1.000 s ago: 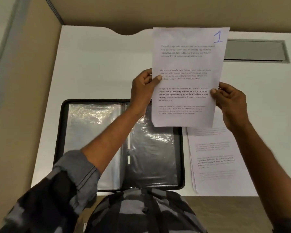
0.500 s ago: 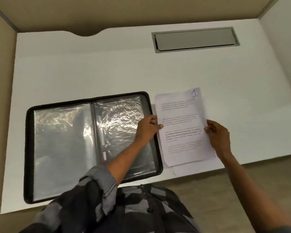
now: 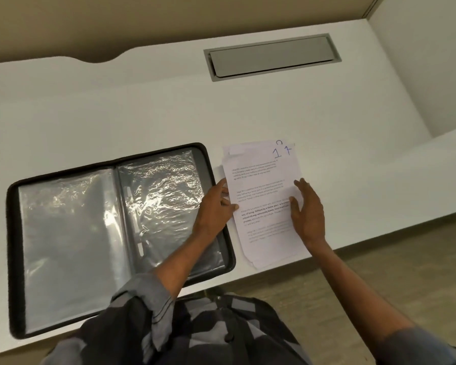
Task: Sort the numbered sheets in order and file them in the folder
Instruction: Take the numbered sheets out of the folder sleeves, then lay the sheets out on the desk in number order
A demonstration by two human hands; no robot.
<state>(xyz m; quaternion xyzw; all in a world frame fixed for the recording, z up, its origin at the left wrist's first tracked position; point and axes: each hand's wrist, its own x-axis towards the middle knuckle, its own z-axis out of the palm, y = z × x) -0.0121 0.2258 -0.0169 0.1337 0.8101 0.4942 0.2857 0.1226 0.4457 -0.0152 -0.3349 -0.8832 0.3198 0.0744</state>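
Observation:
A black zip folder [image 3: 15, 233] lies open on the white desk, showing clear plastic sleeves [image 3: 71, 233] on both sides. Just right of it lies a stack of printed sheets [image 3: 261, 180], the top one marked 1 in blue at its upper right; other blue marks peek out from sheets beneath. My left hand [image 3: 216, 206] reaches over the folder's right edge and touches the stack's left edge, thumb on the top sheet. My right hand [image 3: 307, 209] rests on the stack's right side with fingers spread and fairly straight.
The white desk [image 3: 142, 101] has a grey cable hatch [image 3: 271, 56] at the back. A beige partition runs behind it and a white wall stands at the right. The front desk edge runs just below the stack, with wood floor beyond.
The sheet marked 1 came down from being held up in both hands and now lies on the stack. My right hand has gone from gripping its edge to lying flat on it.

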